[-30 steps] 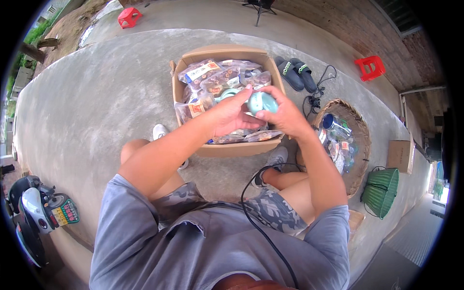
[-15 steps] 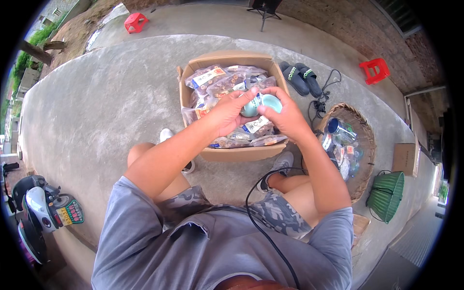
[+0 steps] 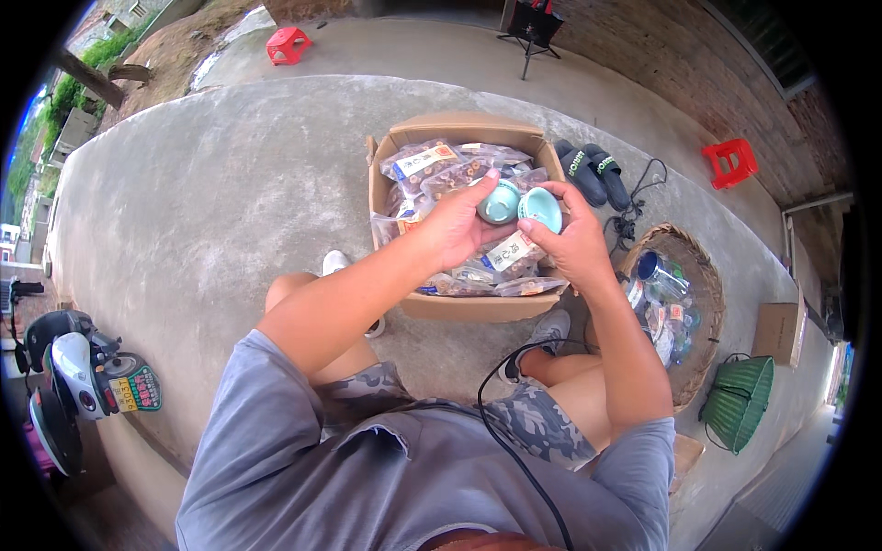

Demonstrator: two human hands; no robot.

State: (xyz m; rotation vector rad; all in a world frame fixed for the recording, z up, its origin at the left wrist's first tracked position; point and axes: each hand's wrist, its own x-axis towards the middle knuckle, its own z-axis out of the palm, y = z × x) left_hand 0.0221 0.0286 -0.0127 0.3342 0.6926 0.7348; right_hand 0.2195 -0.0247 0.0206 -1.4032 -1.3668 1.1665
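My left hand (image 3: 462,226) is closed on a small pale blue-green cup (image 3: 499,202), its thumb along the upper edge. A matching cup (image 3: 540,210) is pinched by my right hand (image 3: 575,241), its hollow side turned up toward me. The two cups are side by side, nearly touching, above an open cardboard box (image 3: 469,308). Clear plastic bags (image 3: 427,163) of brown ring-shaped pieces, some with white labels, fill the box under my hands. My fingers cover parts of both cups.
To the right stands a wicker basket (image 3: 709,344) holding a dark blue cup, clear containers and bags. Black slippers (image 3: 588,174) and a coiled black cable (image 3: 627,220) lie beyond it. Farther right are a green basket (image 3: 740,404) and a small carton (image 3: 778,334). A dark cable crosses my lap.
The whole view has shifted, so things appear farther right and lower. Both cups stay in my hands; the right one has tilted and shows more of its hollow side.
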